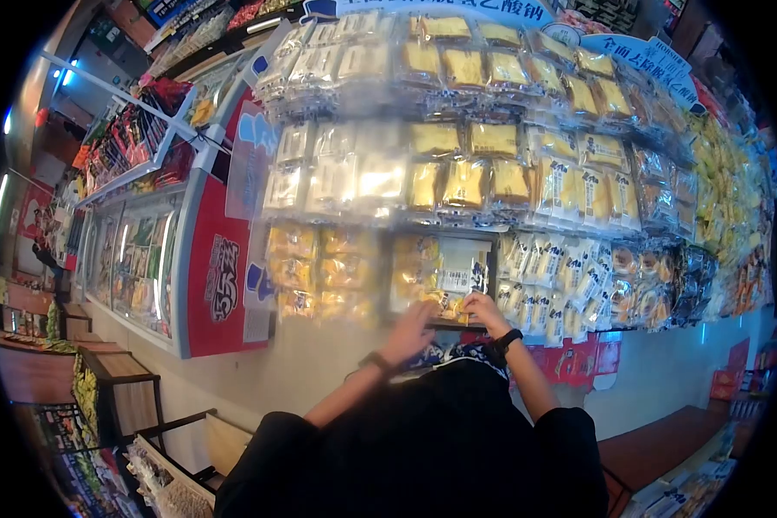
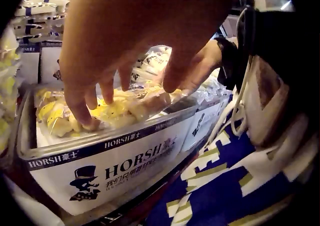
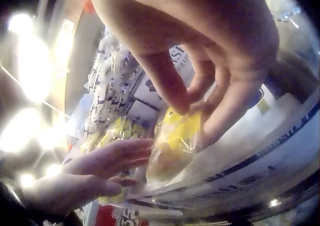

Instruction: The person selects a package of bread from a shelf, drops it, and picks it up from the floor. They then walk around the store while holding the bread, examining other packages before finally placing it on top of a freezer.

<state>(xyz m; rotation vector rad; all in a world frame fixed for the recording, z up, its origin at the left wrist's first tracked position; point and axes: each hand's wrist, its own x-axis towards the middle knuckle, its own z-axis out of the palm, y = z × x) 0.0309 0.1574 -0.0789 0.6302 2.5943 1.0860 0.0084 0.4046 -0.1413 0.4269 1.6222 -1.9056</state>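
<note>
Yellow packet (image 3: 176, 141) is pinched in the right hand (image 3: 210, 41) at a HORSH bin (image 2: 130, 173). The left hand (image 2: 125, 46), fingers extended, apparently touches it.

Bin (image 2: 117, 171) open from above, but left hand (image 1: 408, 332) and right hand (image 1: 489, 316) crowd that route; front rim (image 2: 92, 148) blocks low entry. Cakes (image 1: 464, 183) beyond bin, yellow packs (image 1: 345, 272) left of it, sticks (image 1: 548, 268) right.
</note>
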